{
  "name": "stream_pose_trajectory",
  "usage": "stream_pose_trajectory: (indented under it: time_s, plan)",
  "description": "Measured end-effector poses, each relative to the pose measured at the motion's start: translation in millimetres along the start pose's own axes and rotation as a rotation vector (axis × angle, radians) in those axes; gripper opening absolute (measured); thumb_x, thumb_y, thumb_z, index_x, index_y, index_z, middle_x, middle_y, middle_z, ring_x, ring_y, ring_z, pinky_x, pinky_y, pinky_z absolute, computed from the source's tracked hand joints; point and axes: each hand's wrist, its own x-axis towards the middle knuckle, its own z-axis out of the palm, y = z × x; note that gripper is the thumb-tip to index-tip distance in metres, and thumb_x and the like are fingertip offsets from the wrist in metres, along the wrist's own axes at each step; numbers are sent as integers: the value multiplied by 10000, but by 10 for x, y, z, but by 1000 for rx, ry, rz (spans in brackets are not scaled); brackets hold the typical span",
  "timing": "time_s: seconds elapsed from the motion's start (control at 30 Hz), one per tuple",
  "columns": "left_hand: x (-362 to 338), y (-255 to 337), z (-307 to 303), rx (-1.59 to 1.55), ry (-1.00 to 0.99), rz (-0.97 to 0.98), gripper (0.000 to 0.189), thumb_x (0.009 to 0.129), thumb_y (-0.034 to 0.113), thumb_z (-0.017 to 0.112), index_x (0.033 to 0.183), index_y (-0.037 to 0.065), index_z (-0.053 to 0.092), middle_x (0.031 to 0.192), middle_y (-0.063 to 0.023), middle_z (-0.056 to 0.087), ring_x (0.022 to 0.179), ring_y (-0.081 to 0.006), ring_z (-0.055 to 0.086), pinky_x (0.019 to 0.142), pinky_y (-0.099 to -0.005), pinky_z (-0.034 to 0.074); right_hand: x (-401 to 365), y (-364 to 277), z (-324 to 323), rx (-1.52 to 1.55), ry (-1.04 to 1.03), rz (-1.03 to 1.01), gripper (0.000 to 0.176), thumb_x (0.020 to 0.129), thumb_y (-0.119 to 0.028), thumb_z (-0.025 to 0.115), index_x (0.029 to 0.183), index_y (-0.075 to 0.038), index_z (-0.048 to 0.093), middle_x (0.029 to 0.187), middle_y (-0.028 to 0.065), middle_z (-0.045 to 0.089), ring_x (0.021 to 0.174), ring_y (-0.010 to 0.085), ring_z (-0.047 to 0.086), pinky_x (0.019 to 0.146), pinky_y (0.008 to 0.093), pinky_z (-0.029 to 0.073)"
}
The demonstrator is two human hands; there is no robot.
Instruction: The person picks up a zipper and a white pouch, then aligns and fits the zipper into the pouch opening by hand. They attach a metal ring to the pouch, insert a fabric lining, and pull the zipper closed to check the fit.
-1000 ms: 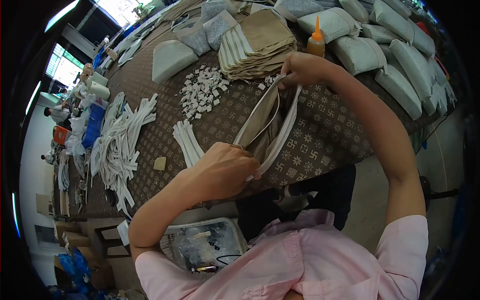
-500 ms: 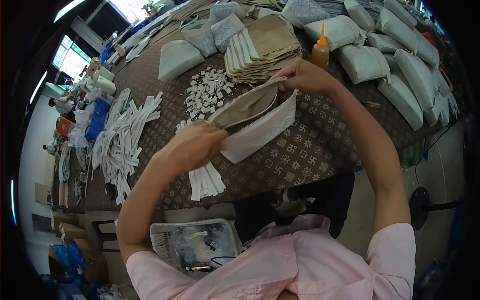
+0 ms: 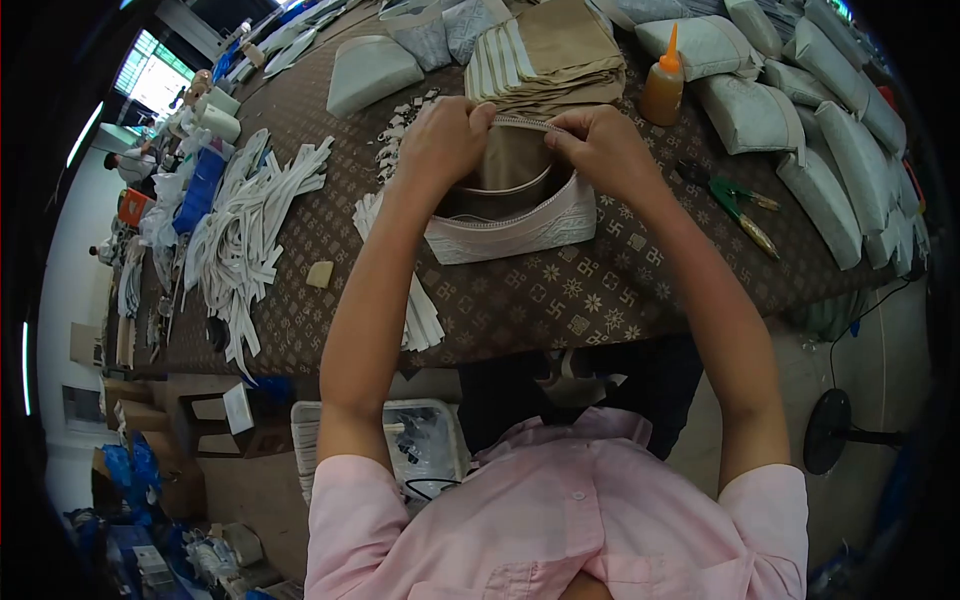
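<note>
A long table (image 3: 620,290) under a brown patterned cloth fills the view, running from the near edge by the person's pink shirt to the far side. Along its right side lies a row of pale stuffed pouches (image 3: 840,190), and on the left sprawls a heap of white zipper strips (image 3: 250,230). At the far middle sits a stack of tan fabric pieces (image 3: 560,50). Just near that stack, in the middle of the table, is the pouch (image 3: 520,225): white patterned outside, tan lining, mouth gaping open toward the camera, its lower edge seeming to rest on the cloth. The left hand (image 3: 440,140) is closed tight on the far rim of the mouth at its left end, fingers curled over the zipper edge. The right hand (image 3: 600,145) pinches the same rim at its right end, thumb and fingers pressed together on it. The two hands are close but apart. An orange glue bottle (image 3: 662,85) stands upright just right of the tan stack. Green-handled pliers (image 3: 740,205) lie right of the right forearm. A small beige block (image 3: 320,273) lies left of the left forearm.
</note>
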Motion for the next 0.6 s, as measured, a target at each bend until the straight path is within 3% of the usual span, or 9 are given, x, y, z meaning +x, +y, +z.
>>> stream_pose_trajectory:
  time_s: [0.03, 0.07, 0.13, 0.17, 0.3, 0.33, 0.4, 0.5, 0.6]
  plan:
    - [-4, -41, -1, -99, -131, -50, 416, 919, 349, 503, 853, -46, 615, 667, -142, 598, 600, -196, 535, 641, -327, 444, -13, 61, 1, 73, 22, -70, 216, 819, -175, 610, 923, 1, 678, 744, 90, 662, 671, 136, 608, 639, 274, 471]
    - [-43, -107, -24, -98, -132, -54, 416, 919, 349, 503, 853, -46, 615, 667, -142, 598, 600, -196, 535, 641, -327, 444, -9, 105, -5, 147, 47, -139, 222, 841, -162, 595, 957, 13, 666, 708, 49, 645, 647, 70, 569, 627, 237, 459]
    - [-171, -271, -43, -391, -169, 20, 371, 903, 331, 528, 841, -16, 643, 630, -123, 568, 574, -174, 521, 580, -337, 414, 37, 144, -36, 233, -18, -137, 228, 848, -153, 588, 994, 6, 661, 741, 46, 653, 672, 71, 575, 648, 236, 463]
    - [-176, -329, -25, -458, -164, 45, 359, 893, 320, 562, 841, -27, 638, 579, -62, 494, 553, -87, 407, 531, -290, 363, 43, 160, -38, 318, -85, -135, 239, 856, -144, 580, 1030, 0, 656, 773, 44, 660, 697, 73, 582, 670, 235, 466]
    - [-211, -267, -64, -386, -152, 40, 379, 882, 328, 577, 821, -42, 633, 565, -27, 484, 531, -90, 400, 518, -301, 358, 122, 107, -43, 392, -152, -115, 240, 864, -142, 579, 1048, -5, 652, 811, 26, 662, 717, 72, 580, 683, 237, 468]
    - [-203, -264, -82, -384, -159, 32, 379, 882, 328, 577, 821, -42, 633, 565, -27, 484, 531, -90, 400, 518, -301, 358, 114, 56, -73, 273, -160, -120, 241, 862, -148, 586, 1043, -4, 654, 804, 22, 660, 716, 69, 578, 677, 237, 467]
    - [-188, -261, -81, -389, -214, -87, 382, 877, 328, 585, 821, -47, 632, 564, -22, 488, 523, -84, 400, 506, -290, 350, 113, 71, -88, 154, -169, -110, 242, 860, -155, 594, 1038, -4, 656, 796, 18, 658, 714, 67, 575, 671, 238, 466]
    - [-140, -257, -179, -325, -332, -98, 379, 871, 323, 593, 806, -47, 639, 558, -5, 483, 520, -71, 398, 495, -272, 335, 183, 130, -130, 179, -206, -82, 247, 861, -174, 602, 1024, 3, 658, 787, 15, 656, 711, 65, 572, 657, 238, 463]
    - [-176, -243, -195, -489, -390, -75, 361, 870, 309, 593, 799, -40, 654, 553, 11, 475, 521, -58, 393, 489, -260, 321, 228, 70, -195, 187, -291, -52, 258, 863, -194, 610, 1019, 5, 661, 783, 16, 658, 704, 65, 570, 647, 232, 459]
